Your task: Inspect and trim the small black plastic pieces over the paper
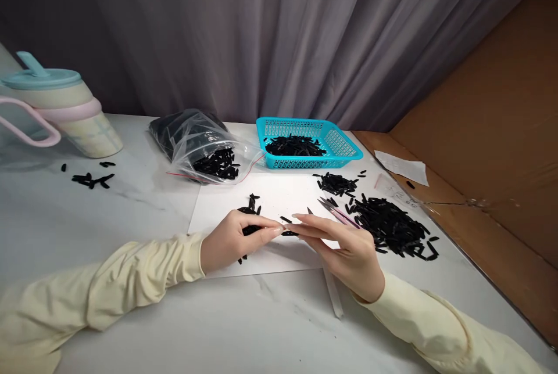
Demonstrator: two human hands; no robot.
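Observation:
Over a white sheet of paper (279,188), my left hand (244,237) pinches thumb and index finger together; anything between the tips is too small to make out. My right hand (344,246) meets it fingertip to fingertip, its thumb and index finger also closed and the other fingers stretched out. Small black elongated pieces (286,219) lie just behind and under the fingertips. More black pieces (250,208) sit beside my left hand, partly hidden by it. Pink-handled tweezers (340,214) lie behind my right hand, and a pale flat stick (333,292) shows below it.
A turquoise basket (314,162) and an open zip bag (196,141) hold black pieces at the back. Heaps of pieces (387,226) lie at right, a few (91,181) at left. A lidded cup (82,118) stands far left; brown board (492,101) borders the right.

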